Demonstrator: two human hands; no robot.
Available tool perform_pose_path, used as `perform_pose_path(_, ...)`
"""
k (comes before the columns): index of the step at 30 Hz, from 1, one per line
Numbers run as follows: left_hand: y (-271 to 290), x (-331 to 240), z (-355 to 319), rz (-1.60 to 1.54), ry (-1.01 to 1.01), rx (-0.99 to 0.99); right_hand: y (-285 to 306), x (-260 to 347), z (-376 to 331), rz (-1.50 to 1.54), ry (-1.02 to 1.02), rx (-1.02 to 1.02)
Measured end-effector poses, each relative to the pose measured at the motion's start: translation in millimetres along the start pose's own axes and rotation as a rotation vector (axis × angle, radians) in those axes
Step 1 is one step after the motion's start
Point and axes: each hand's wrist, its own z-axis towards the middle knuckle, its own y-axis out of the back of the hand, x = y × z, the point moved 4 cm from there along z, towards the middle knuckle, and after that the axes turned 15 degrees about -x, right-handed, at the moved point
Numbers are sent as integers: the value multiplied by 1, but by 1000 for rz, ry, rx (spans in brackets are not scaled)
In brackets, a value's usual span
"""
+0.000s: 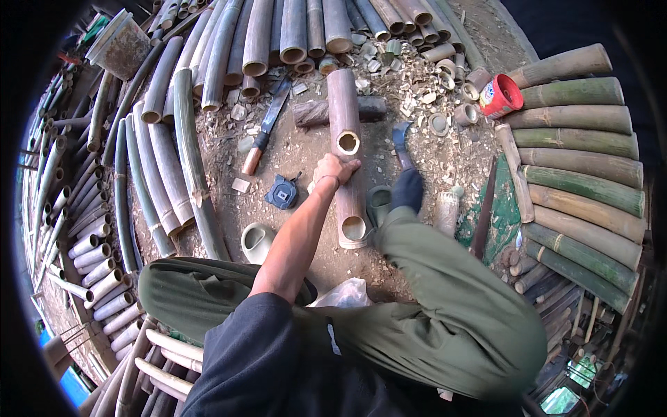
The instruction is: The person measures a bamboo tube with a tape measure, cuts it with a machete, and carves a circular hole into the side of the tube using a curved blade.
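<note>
The left hand (pixel 333 170) grips a brown cut bamboo tube (pixel 345 125) with holes. A dark tape measure (pixel 282 192) lies just left. The right hand seems out of view.

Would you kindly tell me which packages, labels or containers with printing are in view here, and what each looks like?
Red can: upper right, on its side beside the green bamboo poles; round, red with a printed label.
Tape measure: on the ground left of the left hand; squarish, dark blue-grey case.
Plastic bag: by the person's knees; crumpled, whitish.
Bucket: upper left; translucent, dirty.
</note>
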Motion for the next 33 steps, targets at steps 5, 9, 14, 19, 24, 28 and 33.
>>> perform_pose_path(5, 17, -18, -17, -32, 79, -7, 16, 8, 17, -56, 3, -33)
perform_pose_path(9, 18, -15, -3, -73, 87, 28, 42, 64, 52, 64, 219, -122)
perform_pose_path(14, 0, 6, 76, -333, 29, 217, 12, 269, 140, 447, 544, 15)
perform_pose_path(19, -17, -38, 119, -690, -207, 436, -93, 341, 242, -5, 519, 273)
perform_pose_path(24, -34, -48, 183, -795, -1, 562, -65, 375, 314, 428, 379, 126)
perform_pose_path(28, -33, -110, 198, -522, 33, 394, 43, 387, 475, 976, 98, -115)
perform_pose_path(33, -51, -154, 208, -595, 37, 373, 107, 367, 720, 964, -182, -52)
